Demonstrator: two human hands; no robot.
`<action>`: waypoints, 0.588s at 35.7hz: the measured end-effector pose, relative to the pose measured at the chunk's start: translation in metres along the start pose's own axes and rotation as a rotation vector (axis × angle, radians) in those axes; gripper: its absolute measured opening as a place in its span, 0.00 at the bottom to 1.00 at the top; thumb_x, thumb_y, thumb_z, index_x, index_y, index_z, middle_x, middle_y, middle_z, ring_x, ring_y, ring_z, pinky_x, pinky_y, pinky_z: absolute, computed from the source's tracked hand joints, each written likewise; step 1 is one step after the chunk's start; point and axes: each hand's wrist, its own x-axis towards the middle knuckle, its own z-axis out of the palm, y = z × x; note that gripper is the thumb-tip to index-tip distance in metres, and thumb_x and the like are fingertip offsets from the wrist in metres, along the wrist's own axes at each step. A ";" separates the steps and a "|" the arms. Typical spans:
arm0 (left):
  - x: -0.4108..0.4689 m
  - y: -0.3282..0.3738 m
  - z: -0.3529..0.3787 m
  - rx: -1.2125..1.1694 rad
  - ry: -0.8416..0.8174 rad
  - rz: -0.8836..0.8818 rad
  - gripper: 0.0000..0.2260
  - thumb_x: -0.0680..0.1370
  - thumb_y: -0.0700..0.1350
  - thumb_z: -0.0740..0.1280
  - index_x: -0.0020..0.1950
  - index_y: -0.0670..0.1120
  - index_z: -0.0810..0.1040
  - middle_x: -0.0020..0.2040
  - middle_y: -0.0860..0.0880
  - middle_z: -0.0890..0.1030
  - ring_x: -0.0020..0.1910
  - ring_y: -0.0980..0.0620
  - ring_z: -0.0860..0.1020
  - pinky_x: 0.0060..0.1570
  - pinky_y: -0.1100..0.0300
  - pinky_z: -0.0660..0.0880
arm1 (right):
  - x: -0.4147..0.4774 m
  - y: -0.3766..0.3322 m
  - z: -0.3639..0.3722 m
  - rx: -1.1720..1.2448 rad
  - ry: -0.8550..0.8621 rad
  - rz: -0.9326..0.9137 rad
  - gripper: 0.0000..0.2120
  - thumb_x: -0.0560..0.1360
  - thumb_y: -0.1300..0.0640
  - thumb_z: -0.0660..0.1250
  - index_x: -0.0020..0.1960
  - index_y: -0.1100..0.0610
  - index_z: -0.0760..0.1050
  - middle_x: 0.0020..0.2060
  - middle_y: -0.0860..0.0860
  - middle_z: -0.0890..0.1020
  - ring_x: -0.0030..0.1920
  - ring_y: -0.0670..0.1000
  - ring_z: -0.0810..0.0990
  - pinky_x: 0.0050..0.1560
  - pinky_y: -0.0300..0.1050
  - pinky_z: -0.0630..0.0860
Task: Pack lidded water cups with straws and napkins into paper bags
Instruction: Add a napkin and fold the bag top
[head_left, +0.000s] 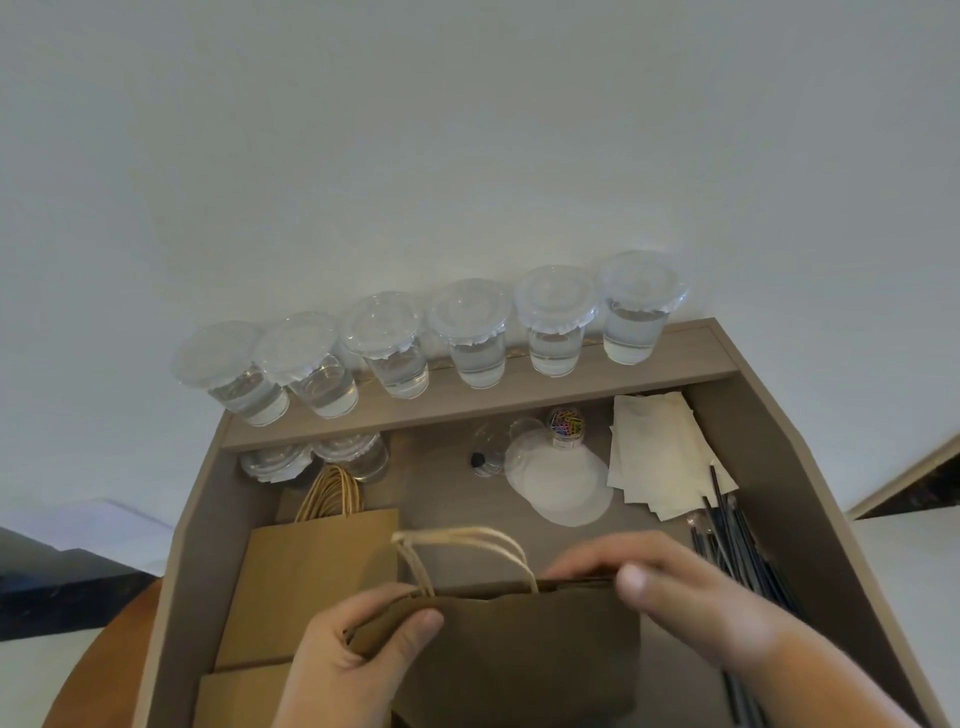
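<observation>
Gripping the top edge of a brown paper bag at the near end of the worktop, we judge ourselves early in this round: the bag looks empty, its mouth only a narrow slit. Our left hand pinches the left corner, thumb on the near face. Our right hand curls its fingers over the rim on the right. Six lidded water cups stand in a row on the raised shelf at the back, none packed as far as we can see. Napkins and dark straws lie to the right, and flat bags wait at left. The held bag is matte kraft paper, creased, its twisted handles arching away from us.
</observation>
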 end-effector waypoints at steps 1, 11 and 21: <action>0.000 0.001 -0.001 0.014 -0.017 0.000 0.05 0.67 0.52 0.78 0.42 0.59 0.90 0.42 0.51 0.89 0.41 0.61 0.85 0.41 0.72 0.77 | 0.002 0.001 -0.008 0.076 0.011 -0.019 0.30 0.84 0.35 0.62 0.67 0.59 0.82 0.61 0.62 0.84 0.65 0.64 0.82 0.66 0.51 0.78; -0.003 0.014 -0.003 0.128 -0.087 0.047 0.06 0.67 0.54 0.78 0.41 0.56 0.89 0.41 0.50 0.88 0.40 0.61 0.83 0.42 0.71 0.75 | 0.121 0.054 -0.089 -0.579 0.736 0.336 0.14 0.82 0.56 0.67 0.65 0.47 0.83 0.51 0.43 0.84 0.55 0.49 0.83 0.53 0.42 0.77; -0.021 0.017 -0.019 0.310 -0.036 0.142 0.19 0.66 0.62 0.77 0.57 0.69 0.84 0.54 0.63 0.87 0.56 0.65 0.83 0.58 0.68 0.77 | 0.175 0.058 -0.120 -0.922 0.799 0.441 0.11 0.83 0.53 0.67 0.42 0.51 0.76 0.51 0.59 0.85 0.53 0.62 0.83 0.51 0.49 0.78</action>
